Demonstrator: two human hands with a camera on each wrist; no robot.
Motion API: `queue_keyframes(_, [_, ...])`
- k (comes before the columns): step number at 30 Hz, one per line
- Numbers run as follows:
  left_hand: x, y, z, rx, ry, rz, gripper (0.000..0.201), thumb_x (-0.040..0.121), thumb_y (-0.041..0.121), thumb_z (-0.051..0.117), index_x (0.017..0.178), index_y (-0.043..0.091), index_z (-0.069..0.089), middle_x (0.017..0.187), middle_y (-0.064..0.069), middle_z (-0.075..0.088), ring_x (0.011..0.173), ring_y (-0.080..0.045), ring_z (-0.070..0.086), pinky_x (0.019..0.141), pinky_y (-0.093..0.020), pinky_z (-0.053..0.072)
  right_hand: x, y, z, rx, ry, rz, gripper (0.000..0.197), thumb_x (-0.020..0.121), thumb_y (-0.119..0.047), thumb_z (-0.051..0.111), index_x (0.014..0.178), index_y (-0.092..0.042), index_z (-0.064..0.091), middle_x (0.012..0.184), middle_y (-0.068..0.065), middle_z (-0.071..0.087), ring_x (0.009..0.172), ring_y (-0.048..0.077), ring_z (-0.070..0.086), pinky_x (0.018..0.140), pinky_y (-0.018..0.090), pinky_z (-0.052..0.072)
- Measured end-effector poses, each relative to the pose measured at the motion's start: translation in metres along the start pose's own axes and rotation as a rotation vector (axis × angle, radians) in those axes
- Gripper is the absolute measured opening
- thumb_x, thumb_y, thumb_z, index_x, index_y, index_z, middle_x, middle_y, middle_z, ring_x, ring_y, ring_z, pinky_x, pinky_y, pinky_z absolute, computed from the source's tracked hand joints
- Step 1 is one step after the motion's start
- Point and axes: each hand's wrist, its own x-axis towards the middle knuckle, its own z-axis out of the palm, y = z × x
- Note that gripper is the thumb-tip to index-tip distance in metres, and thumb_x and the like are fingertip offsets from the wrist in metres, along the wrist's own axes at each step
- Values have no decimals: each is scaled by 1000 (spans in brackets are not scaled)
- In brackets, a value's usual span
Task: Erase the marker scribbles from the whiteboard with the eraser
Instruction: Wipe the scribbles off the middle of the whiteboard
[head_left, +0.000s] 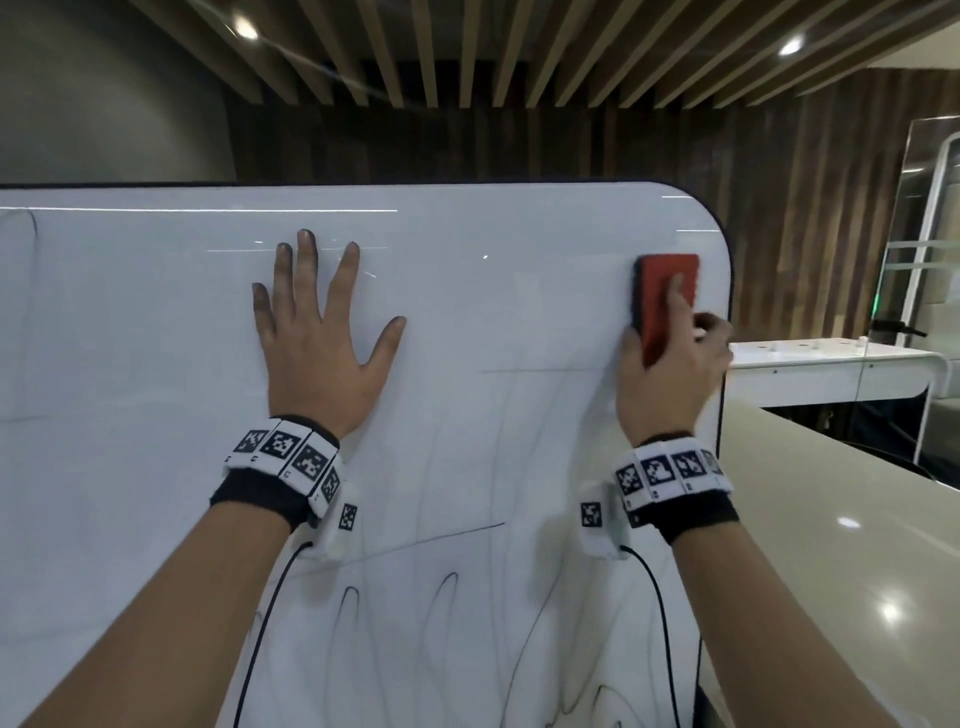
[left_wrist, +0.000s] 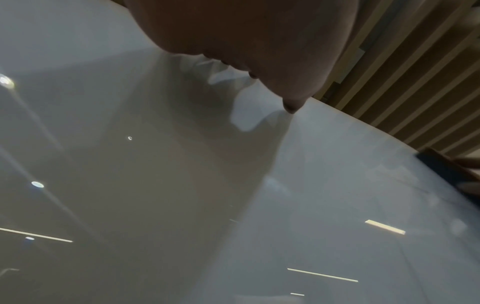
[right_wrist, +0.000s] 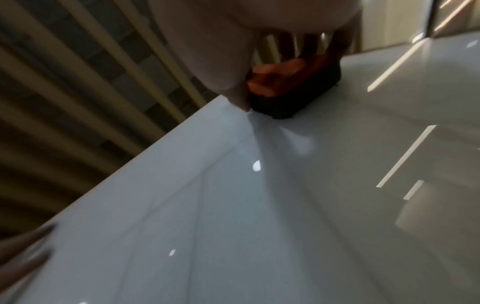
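Observation:
A glossy whiteboard with rounded corners fills the head view. Thin black marker scribbles loop across its lower part, and faint lines cross the middle. My right hand grips a red eraser with a dark felt base and holds it against the board near the top right corner. The right wrist view shows the eraser flat on the board surface. My left hand lies flat on the board, fingers spread, fingertips smudged dark. Its palm shows above the board.
A pale counter runs along the right of the board. Behind it stands a white table, and a glass partition closes off the far right. Wooden slats cover the ceiling and back wall.

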Motion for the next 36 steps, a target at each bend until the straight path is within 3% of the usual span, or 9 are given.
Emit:
queue_keyframes(6, [0,1,-1,18,1,-3,76,97,67,34,161,30,13,170,-6,0,158,-29,0,126,-57,7,-20,2,3,-75,-198,-598,54,91,-20,67,144,-28,58,132,17,52,112,39,50,95,52,43])
queue_keyframes(12, [-7,9,-2,50,-30,-26,81,97,69,36,161,29,9,170,-9,-2,157,-31,-1,125,-59,7,-21,63,-15,-9,115,309,65,88,-34,57,152,-24,48,137,27,45,117,48,47,103,56,41])
queue_keyframes(17, [-17,15,0,53,-63,-41,81,97,70,36,162,30,7,170,-11,-3,157,-32,-1,125,-59,6,-147,8,17,-51,-285,-581,51,90,-16,73,139,-28,63,133,18,53,112,40,49,96,52,42])
queue_keyframes(19, [-23,12,-1,57,-85,-23,81,97,69,36,161,30,7,170,-10,-3,157,-31,-1,126,-58,6,-155,18,12,-86,-394,-776,52,89,-16,75,137,-32,64,131,15,56,111,37,50,94,52,44])
queue_keyframes(21, [-28,6,-3,59,-98,6,79,98,68,37,161,31,7,170,-10,-3,157,-31,-1,126,-57,7,-121,25,6,-67,-329,-728,54,85,-13,77,136,-29,65,128,18,58,110,38,52,94,50,42])
queue_keyframes(27, [-43,0,-1,93,-105,24,76,100,65,36,162,29,9,170,-9,-1,157,-31,2,126,-57,9,-26,6,9,36,41,-59,58,89,-23,65,146,-29,55,134,19,49,114,39,48,98,44,39])
queue_keyframes(29, [-45,2,1,84,-100,15,75,100,64,37,162,29,10,170,-9,0,157,-31,2,125,-57,10,-72,-3,17,30,-37,-207,54,90,-22,66,144,-28,59,134,19,51,114,41,48,98,50,41])
queue_keyframes(33, [-49,3,2,74,-97,6,76,100,62,39,162,29,9,170,-9,-1,157,-31,2,125,-58,9,-177,26,13,-71,-413,-825,54,85,-12,77,133,-33,68,129,15,58,111,37,49,95,53,44])
queue_keyframes(36, [-52,0,2,70,-94,15,75,101,61,39,162,29,10,170,-9,-2,157,-31,1,126,-58,8,-143,34,6,-63,-416,-868,54,82,-11,78,130,-34,70,127,14,60,110,35,50,95,50,42])
